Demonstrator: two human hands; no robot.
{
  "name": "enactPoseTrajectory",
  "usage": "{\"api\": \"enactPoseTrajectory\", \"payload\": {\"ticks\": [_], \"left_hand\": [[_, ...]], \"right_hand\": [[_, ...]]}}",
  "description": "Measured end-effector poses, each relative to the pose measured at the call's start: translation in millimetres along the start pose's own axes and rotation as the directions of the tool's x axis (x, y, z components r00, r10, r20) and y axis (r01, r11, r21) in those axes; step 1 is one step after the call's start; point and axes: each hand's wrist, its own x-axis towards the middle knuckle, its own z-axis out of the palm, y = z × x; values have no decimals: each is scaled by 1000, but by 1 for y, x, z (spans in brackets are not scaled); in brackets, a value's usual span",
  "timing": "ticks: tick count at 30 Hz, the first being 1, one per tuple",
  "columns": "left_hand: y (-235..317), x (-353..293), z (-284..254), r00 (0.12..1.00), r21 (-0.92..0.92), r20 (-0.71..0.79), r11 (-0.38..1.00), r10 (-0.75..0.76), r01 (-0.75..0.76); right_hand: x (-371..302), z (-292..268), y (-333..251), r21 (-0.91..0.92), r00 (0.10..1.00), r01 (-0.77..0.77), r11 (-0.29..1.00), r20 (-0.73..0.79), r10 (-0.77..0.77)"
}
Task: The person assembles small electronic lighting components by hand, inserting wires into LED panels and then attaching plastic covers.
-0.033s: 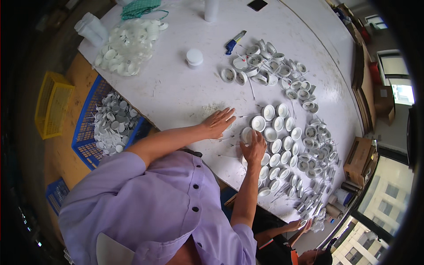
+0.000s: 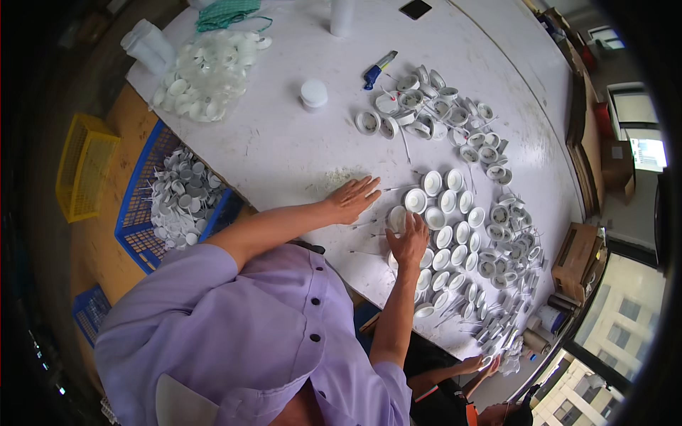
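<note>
Rows of round white fittings (image 2: 442, 235), with thin wires sticking out of them, stand on the table in front of my right hand (image 2: 410, 240). That hand's fingers curve over a fitting (image 2: 396, 219) at the near left end of the group. My left hand (image 2: 353, 199) lies palm down by the table's near edge, fingers stretched out, just left of the rows. Whether a small piece lies under its palm I cannot tell. Several wire ends show on the tabletop between the two hands.
More fittings lie heaped (image 2: 433, 106) farther back, near a blue utility knife (image 2: 379, 69). A white lidded tub (image 2: 313, 94) and a bag of white caps (image 2: 206, 78) stand left. Below the edge is a blue basket (image 2: 142, 227) of white parts. A co-worker's hands (image 2: 483, 365) are at lower right.
</note>
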Motion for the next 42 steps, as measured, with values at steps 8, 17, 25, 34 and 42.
{"api": "enactPoseTrajectory", "payload": {"ticks": [8,17,25,34,42], "left_hand": [[4,14,12,981,124,89,975,174,-184],[-51,-7,-6,1000,125,1,992,-13,13],[-111,-42,-23,974,117,-160,977,-158,177],[-102,-57,-55,862,-506,-261,822,-436,262],[-66,-54,-61,928,-626,-167,763,-332,161]], "right_hand": [[14,-13,-10,91,983,37,995,-183,-20],[116,27,-42,461,966,-127,878,-145,216],[195,95,-76,388,916,-309,869,-124,381],[182,111,-67,579,903,-258,773,-141,407],[215,137,-51,471,909,-266,841,-169,381]]}}
